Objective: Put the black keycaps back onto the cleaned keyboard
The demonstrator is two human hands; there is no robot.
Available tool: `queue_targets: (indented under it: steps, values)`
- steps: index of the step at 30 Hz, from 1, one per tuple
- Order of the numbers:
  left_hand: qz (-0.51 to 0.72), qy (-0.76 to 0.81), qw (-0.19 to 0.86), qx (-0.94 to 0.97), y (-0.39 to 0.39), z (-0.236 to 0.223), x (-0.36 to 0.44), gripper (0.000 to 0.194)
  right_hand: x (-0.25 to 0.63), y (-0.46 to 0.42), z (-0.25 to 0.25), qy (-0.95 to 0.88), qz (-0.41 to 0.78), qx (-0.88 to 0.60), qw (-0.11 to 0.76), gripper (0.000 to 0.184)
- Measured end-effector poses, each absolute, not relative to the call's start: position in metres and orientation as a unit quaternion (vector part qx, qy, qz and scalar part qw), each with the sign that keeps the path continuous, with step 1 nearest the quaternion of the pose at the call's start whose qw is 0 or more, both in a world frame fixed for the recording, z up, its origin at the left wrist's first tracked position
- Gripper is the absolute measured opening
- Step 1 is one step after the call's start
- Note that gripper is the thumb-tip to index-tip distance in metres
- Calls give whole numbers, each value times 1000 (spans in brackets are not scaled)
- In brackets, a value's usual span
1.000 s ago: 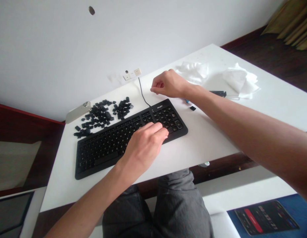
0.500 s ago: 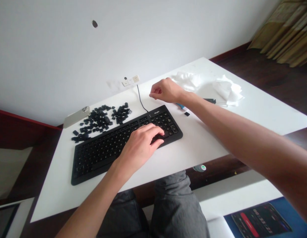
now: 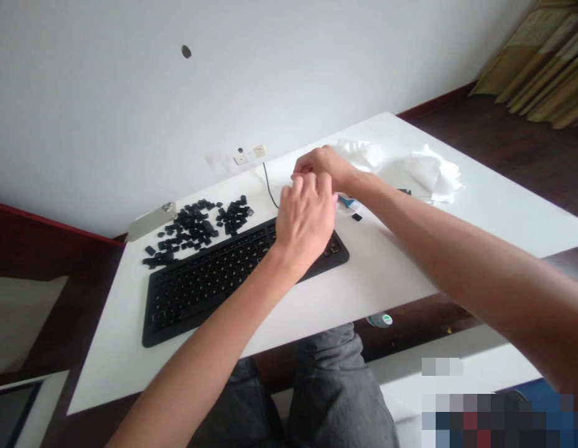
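Note:
A black keyboard (image 3: 214,274) lies at an angle on the white table, its keycaps largely off and the switch sockets bare. My left hand (image 3: 305,214) is raised over its right end, back toward me, fingers bent and tips out of sight. Just behind it, my right hand (image 3: 323,168) is curled closed. The two hands meet or overlap at the fingers; whatever they hold is hidden. Loose black keycaps (image 3: 190,227) are heaped behind the keyboard's left part. One small black keycap (image 3: 356,217) lies right of the keyboard, near a blue-and-white object (image 3: 349,203) beneath my right forearm.
A phone (image 3: 151,222) lies at the table's back left edge. Crumpled white tissues (image 3: 433,173) and a partly hidden black tool (image 3: 404,191) are at the right. The keyboard's cable (image 3: 269,183) runs toward the wall sockets (image 3: 250,154). A bottle (image 3: 379,319) is below the table edge.
My left hand has lifted off the keyboard's right part and moved up to my right hand. The right hand stays curled in nearly the same place. The view has shifted slightly.

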State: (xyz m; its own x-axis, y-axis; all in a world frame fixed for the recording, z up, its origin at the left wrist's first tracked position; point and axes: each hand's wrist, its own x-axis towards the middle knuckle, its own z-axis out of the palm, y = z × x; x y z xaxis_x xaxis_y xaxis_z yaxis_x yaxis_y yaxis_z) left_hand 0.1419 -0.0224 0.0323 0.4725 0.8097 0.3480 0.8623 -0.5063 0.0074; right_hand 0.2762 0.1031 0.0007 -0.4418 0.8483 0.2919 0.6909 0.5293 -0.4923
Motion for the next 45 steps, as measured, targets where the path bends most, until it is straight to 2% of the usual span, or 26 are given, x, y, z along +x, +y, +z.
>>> queue_targets:
  steps: [4, 11, 14, 19, 22, 28, 32, 37, 45]
  values:
    - [-112, -474, 111, -866, -20, -2, 148, 22, 276, 104, 1, -816, 173, -467, 292, 16]
    - [-251, -501, 140, -816, -12, 50, 123, 21, 278, 108, -3, -828, 123, -467, 285, 11]
    - [-280, -497, 143, -809, -15, 48, 122, 28, 278, 109, -4, -820, 124, -474, 297, 15]
    - [-162, -448, 126, -870, -27, 6, 135, 30, 277, 108, -4, -823, 172, -449, 304, 14]
    - [-123, -433, 119, -885, -27, -2, 137, 31, 277, 107, -2, -809, 196, -455, 315, 16]
    - [-186, -472, 82, -858, -17, 40, 120, 23, 280, 105, 2, -817, 185, -457, 301, 15]
    - [-176, -416, 28, -891, -31, 59, 98, 14, 279, 105, 0, -807, 192, -459, 318, 19]
    - [-131, -391, -74, -908, -62, 40, 77, 4, 277, 106, -3, -812, 200, -441, 325, 18]
    - [-140, -430, -140, -881, -72, 18, 77, 22, 279, 109, -8, -813, 197, -438, 329, 18]
